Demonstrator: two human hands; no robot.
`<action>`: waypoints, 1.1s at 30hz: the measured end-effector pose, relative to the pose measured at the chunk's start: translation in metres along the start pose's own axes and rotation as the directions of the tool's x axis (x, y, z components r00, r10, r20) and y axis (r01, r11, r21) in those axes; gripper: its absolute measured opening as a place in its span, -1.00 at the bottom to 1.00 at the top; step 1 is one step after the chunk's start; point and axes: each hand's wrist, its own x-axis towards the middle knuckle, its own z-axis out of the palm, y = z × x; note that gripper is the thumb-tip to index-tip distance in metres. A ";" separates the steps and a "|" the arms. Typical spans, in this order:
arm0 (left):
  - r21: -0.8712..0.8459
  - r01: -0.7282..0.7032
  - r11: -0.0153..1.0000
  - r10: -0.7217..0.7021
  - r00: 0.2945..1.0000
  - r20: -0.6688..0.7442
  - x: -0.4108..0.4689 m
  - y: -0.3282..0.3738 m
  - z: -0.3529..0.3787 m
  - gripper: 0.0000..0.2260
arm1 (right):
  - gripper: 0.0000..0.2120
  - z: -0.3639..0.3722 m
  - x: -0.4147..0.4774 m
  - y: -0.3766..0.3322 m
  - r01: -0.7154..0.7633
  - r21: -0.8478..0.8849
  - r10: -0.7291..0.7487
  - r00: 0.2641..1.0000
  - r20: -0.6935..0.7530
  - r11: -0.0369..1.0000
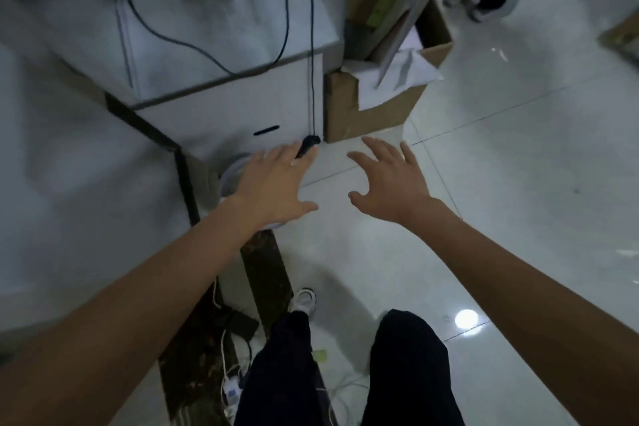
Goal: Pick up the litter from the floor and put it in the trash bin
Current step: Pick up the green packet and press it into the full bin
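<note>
White glossy floor tiles (518,201) stretch to the right of a white cabinet (224,117) that has a dark slot in its front. The person's 2 hands hang over the floor just in front of the cabinet's right corner, and neither holds anything. The left hand (276,183) lies flat with straight fingers, its fingertips near the black plug (309,143) of a cable hanging down the cabinet front. The right hand (390,180) has its fingers spread and slightly bent. Beneath the left hand, against the cabinet's base, part of a round white rim (231,171) shows; whether it is the trash bin cannot be told. A pale green scrap (320,354) lies on the floor well in front of the cabinet, between the person's dark trouser legs. A brown cardboard box (363,121) with white paper (397,79) draped over its edge stands just beside the cabinet's right side. A white power strip (231,389) with cords lies in front of the cabinet, left of the legs.
</note>
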 end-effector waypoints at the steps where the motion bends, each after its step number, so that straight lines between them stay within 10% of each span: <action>1: 0.013 -0.034 0.999 0.034 0.999 0.011 0.001 0.004 -0.014 -0.08 | -0.28 -0.010 -0.006 0.000 -0.029 0.010 0.030 0.999 -0.013 1.000; 15: 0.186 -0.384 0.904 0.404 0.911 -0.081 -0.010 0.066 -0.119 -0.09 | -0.29 -0.104 -0.124 -0.002 -0.407 0.110 0.420 0.891 -0.170 0.907; 33: 0.290 -0.700 0.653 0.715 0.695 0.069 -0.012 0.227 -0.067 -0.10 | -0.31 -0.015 -0.325 0.052 -0.780 0.254 0.816 0.571 -0.085 0.572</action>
